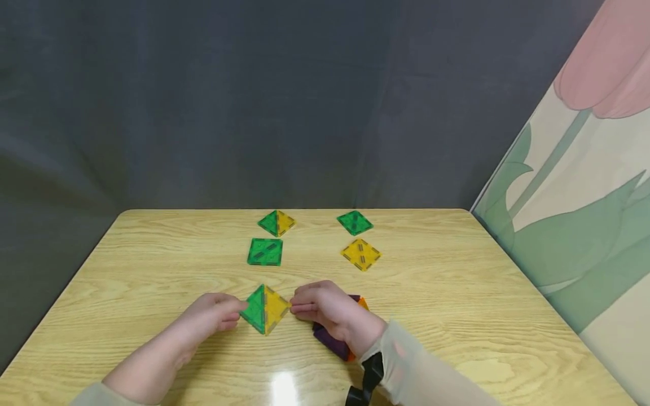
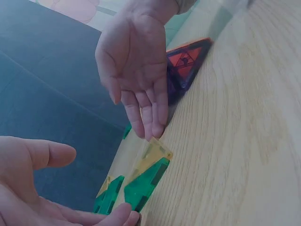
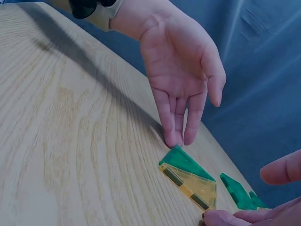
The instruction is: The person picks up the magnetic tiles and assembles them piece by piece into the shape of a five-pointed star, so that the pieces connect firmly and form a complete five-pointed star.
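Note:
A green triangular magnetic tile (image 1: pixel 253 309) and a yellow one (image 1: pixel 276 310) lie side by side on the table, long edges together, forming a diamond. At the green tile's outer corner, my left hand (image 1: pixel 215 312) touches with its fingertips, fingers fairly straight. My right hand (image 1: pixel 327 310) meets the yellow tile's opposite corner the same way. In the left wrist view both palms face each other across the pair, thumbs held off it. Partly hidden beneath my right hand and wrist is a group of purple and orange tiles (image 1: pixel 332 343), with triangular frames showing in the left wrist view.
Farther back on the wooden table (image 1: pixel 167 248) lie a green-and-yellow diamond (image 1: pixel 277 223), a green square (image 1: pixel 265 252), a green diamond (image 1: pixel 355 223) and a yellow diamond (image 1: pixel 361 254). A dark curtain (image 1: pixel 254 101) hangs behind; a tulip-patterned panel (image 1: pixel 584 225) stands at right.

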Available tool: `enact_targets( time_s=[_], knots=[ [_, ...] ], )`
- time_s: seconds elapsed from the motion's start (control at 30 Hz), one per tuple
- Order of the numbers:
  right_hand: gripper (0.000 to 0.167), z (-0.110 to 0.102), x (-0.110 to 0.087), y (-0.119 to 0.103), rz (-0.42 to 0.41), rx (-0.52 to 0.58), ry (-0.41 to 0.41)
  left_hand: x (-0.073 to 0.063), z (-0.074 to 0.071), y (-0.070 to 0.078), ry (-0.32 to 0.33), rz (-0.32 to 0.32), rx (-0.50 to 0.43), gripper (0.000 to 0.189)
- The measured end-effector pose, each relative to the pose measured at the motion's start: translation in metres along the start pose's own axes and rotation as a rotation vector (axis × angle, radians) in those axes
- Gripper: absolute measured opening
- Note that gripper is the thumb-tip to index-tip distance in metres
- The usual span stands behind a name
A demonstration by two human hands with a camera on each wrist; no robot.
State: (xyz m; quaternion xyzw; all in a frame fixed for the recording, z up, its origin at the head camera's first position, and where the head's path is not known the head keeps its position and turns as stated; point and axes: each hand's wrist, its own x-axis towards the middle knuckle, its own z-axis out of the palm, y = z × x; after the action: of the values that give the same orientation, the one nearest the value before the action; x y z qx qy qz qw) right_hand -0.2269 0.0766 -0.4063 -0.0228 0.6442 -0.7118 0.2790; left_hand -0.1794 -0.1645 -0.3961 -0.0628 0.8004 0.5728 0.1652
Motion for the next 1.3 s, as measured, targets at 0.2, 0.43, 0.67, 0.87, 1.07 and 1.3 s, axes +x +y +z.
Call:
enact_targets(
  time_s=[0.2,0.43,0.67,0.87,1.07,1.3],
  knots=[
    [0.048,-0.002,-0.004,0.001,-0.012,-0.002,-0.011,-0.001,-0.002,0.004,-0.004,0.014,-0.028,0.055],
    [0.046,-0.001,-0.005,0.002,-0.01,0.052,-0.028,0.002,-0.004,0.0,0.007,0.007,-0.206,0.05],
    [0.041,-0.002,-0.004,0.005,0.024,0.091,-0.032,0.009,0.0,-0.01,0.07,0.009,-0.212,0.044],
    [0.04,0.002,-0.001,0.009,0.052,0.121,-0.061,0.016,0.015,-0.014,0.13,-0.034,-0.159,0.032],
    [0.043,0.005,-0.001,0.01,0.066,0.124,-0.07,0.021,0.026,-0.02,0.124,-0.062,-0.198,0.027],
    [0.042,0.002,-0.005,0.007,0.021,0.049,-0.11,0.016,0.028,-0.011,0.09,-0.006,-0.228,0.04]
  ],
)
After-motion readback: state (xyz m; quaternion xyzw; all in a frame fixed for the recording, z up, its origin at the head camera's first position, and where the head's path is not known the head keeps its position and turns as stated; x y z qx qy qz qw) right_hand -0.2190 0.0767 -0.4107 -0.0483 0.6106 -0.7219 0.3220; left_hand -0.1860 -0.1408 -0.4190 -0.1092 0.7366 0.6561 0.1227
